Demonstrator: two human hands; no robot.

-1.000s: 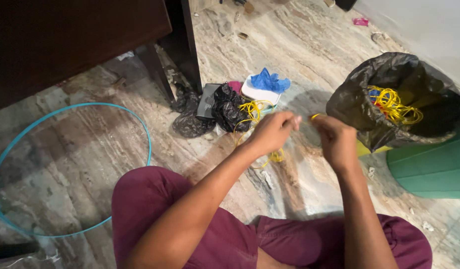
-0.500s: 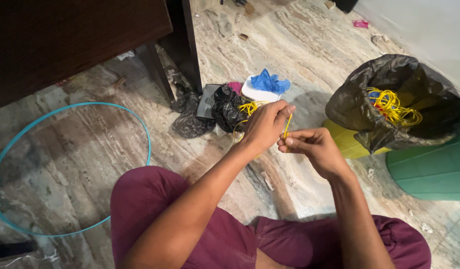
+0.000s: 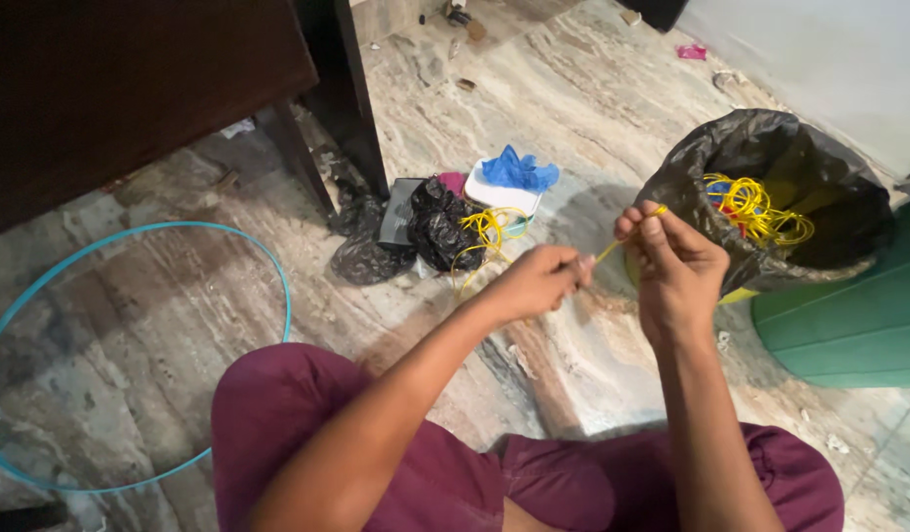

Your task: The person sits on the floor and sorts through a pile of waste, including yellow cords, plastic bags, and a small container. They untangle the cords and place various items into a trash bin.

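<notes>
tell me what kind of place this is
Probably a room in a home, with work done seated on the floor: a veined marble-look floor, dark wooden furniture, and a black bag-lined bin holding yellow bands, not a workbench.

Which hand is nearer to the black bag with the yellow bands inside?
The right hand, just beside the black bag at its near rim. The left hand is farther away, toward the floor pile.

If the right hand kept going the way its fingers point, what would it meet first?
The right hand points up and away, pinching a yellow band. Straight on lies bare floor; the black bag sits just to its right. Depth is unclear.
</notes>
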